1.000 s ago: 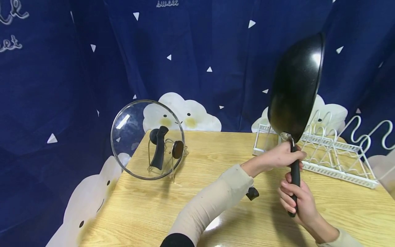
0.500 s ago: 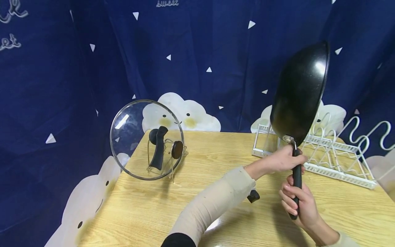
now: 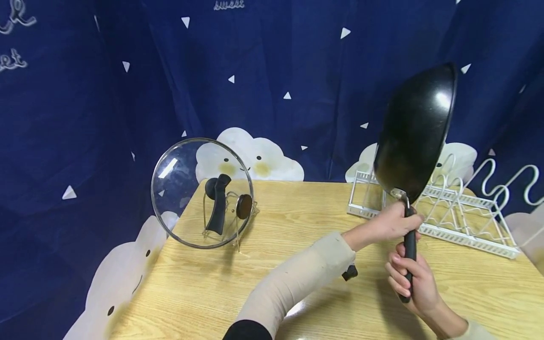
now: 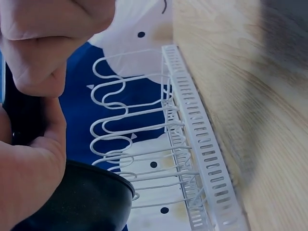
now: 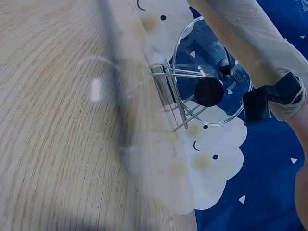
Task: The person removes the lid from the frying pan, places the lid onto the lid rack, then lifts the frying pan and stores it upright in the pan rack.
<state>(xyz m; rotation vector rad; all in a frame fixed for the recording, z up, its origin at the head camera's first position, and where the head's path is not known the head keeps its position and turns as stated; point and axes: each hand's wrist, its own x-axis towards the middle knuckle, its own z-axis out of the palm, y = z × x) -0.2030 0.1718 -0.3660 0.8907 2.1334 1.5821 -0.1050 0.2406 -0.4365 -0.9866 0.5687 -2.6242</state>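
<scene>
A black wok (image 3: 416, 132) is held raised over the table, bowl up and handle down, seen almost side-on in the head view. My left hand (image 3: 391, 221) grips the upper part of its black handle (image 3: 410, 248), just below the metal joint. Lower down, the fingers of my right hand (image 3: 418, 278) are wrapped round the same handle. In the left wrist view, the wok's rim (image 4: 86, 202) shows below the left hand. Behind the wok stands a white wire dish rack (image 3: 467, 242), partly hidden by it; a gap between the two cannot be judged.
A clear glass lid (image 3: 178, 165) with a black handle stands upright in a small wire stand (image 3: 238, 236) at the table's left. The wooden table (image 3: 289, 212) ends at the back against a dark blue curtain (image 3: 272, 56). The rack's wire loops rise at the right.
The wok has come down a little and shifted slightly right, both hands keeping hold of its handle. The lid and rack stay where they were.
</scene>
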